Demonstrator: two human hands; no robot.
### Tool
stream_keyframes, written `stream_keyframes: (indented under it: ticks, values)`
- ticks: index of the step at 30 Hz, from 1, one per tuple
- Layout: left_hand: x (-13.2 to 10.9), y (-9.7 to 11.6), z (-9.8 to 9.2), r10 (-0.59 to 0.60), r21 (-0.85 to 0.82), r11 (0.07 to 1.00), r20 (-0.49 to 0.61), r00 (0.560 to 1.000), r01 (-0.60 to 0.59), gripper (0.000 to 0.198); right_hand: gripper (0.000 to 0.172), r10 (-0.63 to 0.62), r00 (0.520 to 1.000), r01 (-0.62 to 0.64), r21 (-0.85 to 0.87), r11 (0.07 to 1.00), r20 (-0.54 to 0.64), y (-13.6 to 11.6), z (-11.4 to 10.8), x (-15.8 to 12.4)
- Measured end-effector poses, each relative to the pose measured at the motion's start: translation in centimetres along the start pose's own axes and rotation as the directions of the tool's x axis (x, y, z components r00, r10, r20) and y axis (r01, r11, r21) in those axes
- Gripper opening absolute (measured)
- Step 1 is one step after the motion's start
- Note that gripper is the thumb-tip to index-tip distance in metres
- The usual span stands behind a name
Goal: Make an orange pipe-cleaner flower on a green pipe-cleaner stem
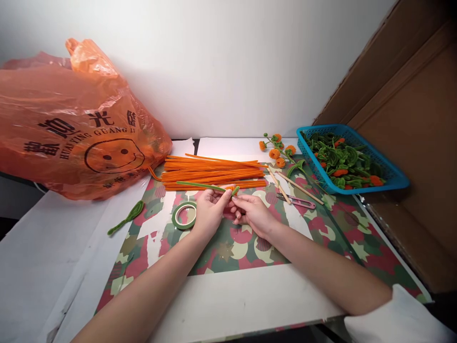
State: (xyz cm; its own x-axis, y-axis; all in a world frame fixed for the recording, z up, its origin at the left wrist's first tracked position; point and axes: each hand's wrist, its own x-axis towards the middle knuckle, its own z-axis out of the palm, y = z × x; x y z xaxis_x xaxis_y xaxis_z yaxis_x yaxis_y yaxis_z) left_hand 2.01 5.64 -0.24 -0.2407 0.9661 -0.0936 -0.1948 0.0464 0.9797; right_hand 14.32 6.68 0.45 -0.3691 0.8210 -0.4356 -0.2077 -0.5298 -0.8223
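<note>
Between my two hands is a small piece made of green and orange pipe cleaner, mostly covered by my fingers. My left hand [212,206] is closed on a green pipe cleaner [200,185] whose long end sticks out to the left. My right hand [253,213] pinches at the orange and green end beside the left fingertips; what exactly it grips is hidden. Just behind the hands lies a bundle of orange pipe cleaners [214,171]. A roll of green tape [176,220] rests left of my left hand.
An orange plastic bag [96,128] bulges at left, near a green pipe-cleaner leaf [130,216]. Orange flowers on a green stem [274,153], wooden sticks [302,188] and pink snips [303,203] lie right. A blue basket [396,183] holds green and orange pieces beside cardboard [403,119].
</note>
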Motion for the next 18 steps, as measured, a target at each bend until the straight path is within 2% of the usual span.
stream_keyframes:
  ticks: [2, 3, 5, 7, 10, 13, 16, 17, 18]
  values:
    - [0.1, 0.1, 0.0, 0.013, 0.012, 1.0, 0.006, 1.0, -0.013, 0.037, 0.031, -0.12, 0.992, 0.112, -0.193, 0.975, -0.031, -0.4, -0.3, 0.0]
    - [0.1, 0.2, 0.0, 0.017, 0.009, 1.0, 0.022, 1.0, -0.017, 0.037, 0.03, -0.23, 0.972, 0.207, -0.286, 0.936, -0.049, -0.7, -0.5, 0.0]
    - [0.2, 0.3, -0.1, -0.011, -0.022, 1.0, 0.083, 0.996, 0.013, 0.038, 0.02, -0.476, 0.878, 0.415, -0.418, 0.808, -0.049, -1.4, -0.9, 0.0]
    - [0.2, 0.3, -0.1, -0.082, -0.053, 0.994, 0.159, 0.984, 0.092, 0.039, 0.016, -0.589, 0.806, 0.533, -0.506, 0.678, 0.06, -2.1, -1.3, 0.0]
    - [0.1, 0.4, -0.1, -0.194, -0.03, 0.978, 0.232, 0.953, 0.207, 0.039, 0.01, -0.654, 0.727, 0.639, -0.554, 0.534, 0.208, -2.6, -1.5, 0.0]
    - [0.0, 0.5, -0.3, -0.232, 0.028, 0.972, 0.263, 0.936, 0.233, 0.038, 0.013, -0.683, 0.668, 0.702, -0.557, 0.445, 0.296, -2.8, -1.7, -0.2]
    - [0.1, 0.4, -0.4, -0.199, 0.053, 0.98, 0.3, 0.933, 0.193, 0.033, 0.009, -0.644, 0.649, 0.736, -0.549, 0.397, 0.404, -2.9, -1.7, -0.3]
    - [0.2, 0.4, -0.5, -0.196, 0.048, 0.981, 0.315, 0.929, 0.19, 0.031, 0.007, -0.64, 0.66, 0.728, -0.547, 0.415, 0.393, -3.0, -1.8, -0.3]
    - [0.3, 0.3, -0.5, -0.197, 0.034, 0.98, 0.33, 0.923, 0.197, 0.03, 0.007, -0.656, 0.679, 0.705, -0.542, 0.457, 0.331, -3.0, -1.8, -0.2]
